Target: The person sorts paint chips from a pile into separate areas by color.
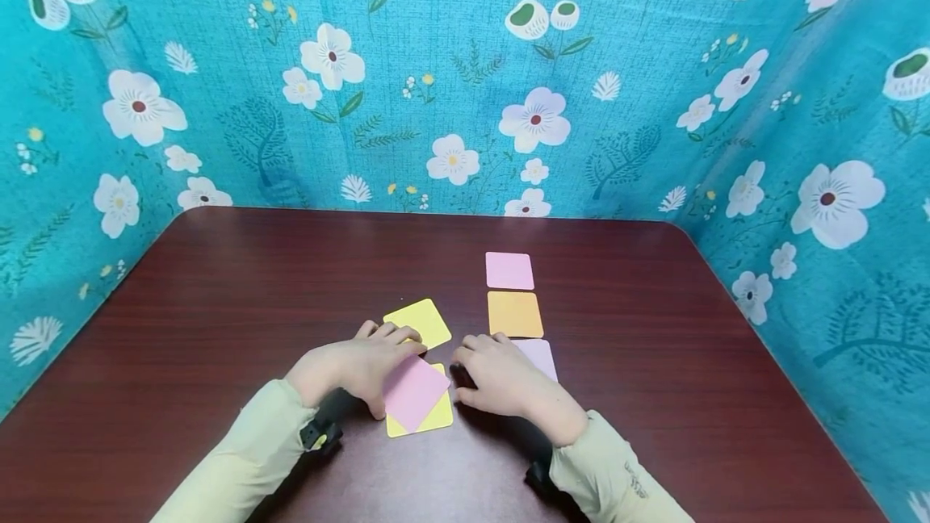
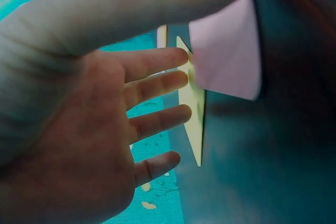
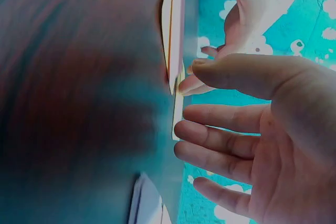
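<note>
A pink square card (image 1: 416, 392) lies turned at an angle across a yellow card (image 1: 439, 416), whose corners show around it. My left hand (image 1: 372, 363) is at its left side, thumb at the near edge and fingers at the far edge. In the left wrist view, the fingers (image 2: 157, 82) are stretched out, their tips by another yellow card (image 2: 194, 135). Beyond the pink card lies that second yellow card (image 1: 421, 321). My right hand (image 1: 501, 378) hovers or rests right of the pink card, fingers loosely extended and holding nothing; it partly covers a pale lilac card (image 1: 539, 357).
An orange card (image 1: 515, 314) and another pink card (image 1: 509, 270) form a column beyond the lilac card. All lie on a dark reddish-brown table (image 1: 291, 265). A teal flowered cloth (image 1: 436, 79) hangs behind the table and along its sides.
</note>
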A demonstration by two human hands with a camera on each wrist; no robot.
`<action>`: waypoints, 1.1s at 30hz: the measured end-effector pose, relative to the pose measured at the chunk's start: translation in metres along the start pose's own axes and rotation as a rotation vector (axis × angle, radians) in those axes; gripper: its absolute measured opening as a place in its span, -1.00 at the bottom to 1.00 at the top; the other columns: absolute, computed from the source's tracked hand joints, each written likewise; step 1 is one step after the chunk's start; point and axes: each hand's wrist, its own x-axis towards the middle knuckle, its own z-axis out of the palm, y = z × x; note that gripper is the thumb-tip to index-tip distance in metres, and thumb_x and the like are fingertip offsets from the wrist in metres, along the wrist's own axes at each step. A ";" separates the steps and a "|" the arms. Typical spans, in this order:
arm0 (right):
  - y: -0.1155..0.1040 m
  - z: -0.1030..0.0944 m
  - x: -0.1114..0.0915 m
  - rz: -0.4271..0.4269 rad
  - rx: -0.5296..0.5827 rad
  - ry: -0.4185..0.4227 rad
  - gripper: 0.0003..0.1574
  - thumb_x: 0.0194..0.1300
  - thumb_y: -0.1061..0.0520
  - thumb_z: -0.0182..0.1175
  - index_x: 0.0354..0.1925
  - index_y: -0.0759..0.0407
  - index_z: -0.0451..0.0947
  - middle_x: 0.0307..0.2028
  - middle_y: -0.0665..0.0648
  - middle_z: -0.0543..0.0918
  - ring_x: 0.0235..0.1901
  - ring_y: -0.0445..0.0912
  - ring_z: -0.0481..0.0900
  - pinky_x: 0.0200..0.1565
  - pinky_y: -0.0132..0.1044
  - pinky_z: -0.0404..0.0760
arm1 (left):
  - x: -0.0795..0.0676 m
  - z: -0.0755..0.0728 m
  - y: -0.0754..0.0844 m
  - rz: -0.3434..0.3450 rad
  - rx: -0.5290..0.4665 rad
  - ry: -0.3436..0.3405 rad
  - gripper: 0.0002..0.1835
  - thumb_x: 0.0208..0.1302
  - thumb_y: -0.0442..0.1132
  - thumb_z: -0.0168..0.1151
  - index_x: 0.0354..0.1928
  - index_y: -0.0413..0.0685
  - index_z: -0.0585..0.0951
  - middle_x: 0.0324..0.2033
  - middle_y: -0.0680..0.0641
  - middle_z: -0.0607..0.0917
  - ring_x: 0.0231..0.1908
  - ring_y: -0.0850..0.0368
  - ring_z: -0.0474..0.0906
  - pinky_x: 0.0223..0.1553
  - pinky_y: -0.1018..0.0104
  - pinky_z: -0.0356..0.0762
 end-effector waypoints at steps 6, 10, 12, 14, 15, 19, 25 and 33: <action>-0.007 0.004 0.005 -0.013 0.000 -0.010 -0.63 -0.02 -0.16 0.22 -0.28 0.02 0.56 -0.34 -0.06 0.50 -0.29 -0.11 0.48 -0.17 -0.21 0.37 | -0.001 0.000 0.000 0.013 0.025 0.005 -0.06 -0.46 -0.16 0.54 0.15 -0.01 0.35 0.08 0.00 0.35 0.04 0.05 0.26 -0.10 0.10 0.14; -0.011 0.005 0.008 0.001 0.007 -0.017 -0.58 -0.06 -0.22 0.24 -0.31 0.01 0.56 -0.33 -0.07 0.49 -0.28 -0.13 0.48 -0.18 -0.23 0.35 | 0.000 0.000 -0.001 0.032 0.033 0.042 -0.15 -0.44 -0.12 0.53 0.08 0.03 0.39 0.01 0.01 0.38 -0.01 0.06 0.28 -0.13 0.11 0.14; -0.012 0.005 0.009 0.012 0.008 -0.025 -0.49 -0.10 -0.28 0.26 -0.26 0.02 0.57 -0.30 -0.06 0.51 -0.25 -0.13 0.48 -0.17 -0.23 0.35 | 0.001 0.000 -0.001 0.040 0.030 0.059 -0.18 -0.44 -0.09 0.53 0.05 0.05 0.40 -0.02 0.01 0.38 -0.03 0.06 0.28 -0.14 0.10 0.14; -0.014 0.005 0.010 0.023 0.004 -0.030 -0.37 -0.15 -0.35 0.28 -0.22 0.04 0.57 -0.25 -0.05 0.53 -0.21 -0.11 0.49 -0.16 -0.23 0.36 | 0.003 0.001 -0.001 0.043 0.026 0.068 -0.20 -0.44 -0.07 0.52 0.02 0.07 0.41 -0.04 0.00 0.38 -0.03 0.06 0.27 -0.14 0.11 0.14; -0.014 0.005 0.011 0.028 0.002 -0.035 -0.32 -0.19 -0.38 0.28 -0.22 0.05 0.56 -0.24 -0.04 0.53 -0.20 -0.11 0.48 -0.15 -0.22 0.36 | 0.004 0.002 -0.001 0.043 0.021 0.071 -0.21 -0.44 -0.06 0.52 0.00 0.07 0.41 -0.05 0.00 0.38 -0.04 0.06 0.27 -0.14 0.11 0.13; -0.016 0.006 0.012 0.052 0.026 -0.034 -0.19 -0.29 -0.46 0.29 -0.19 0.05 0.54 -0.22 -0.05 0.51 -0.18 -0.13 0.46 -0.17 -0.22 0.35 | 0.007 0.004 -0.001 0.041 0.012 0.078 -0.23 -0.45 -0.04 0.51 -0.03 0.05 0.41 -0.09 0.00 0.38 -0.05 0.06 0.26 -0.15 0.12 0.13; -0.015 0.005 0.014 0.073 0.031 -0.005 -0.13 -0.35 -0.48 0.30 -0.14 0.03 0.54 -0.26 -0.07 0.48 -0.20 -0.14 0.44 -0.18 -0.21 0.34 | 0.011 0.003 -0.002 0.036 0.006 0.079 -0.25 -0.44 -0.03 0.49 -0.04 0.02 0.43 -0.13 0.04 0.40 -0.09 0.09 0.28 -0.15 0.13 0.13; -0.006 -0.003 0.015 0.134 0.013 -0.011 -0.11 -0.36 -0.49 0.31 -0.18 0.08 0.52 -0.27 -0.01 0.46 -0.21 -0.09 0.45 -0.09 -0.12 0.39 | 0.020 -0.006 -0.001 0.029 -0.002 0.116 -0.29 -0.42 -0.05 0.45 -0.06 -0.03 0.45 -0.12 0.02 0.42 -0.07 0.06 0.29 -0.11 0.09 0.13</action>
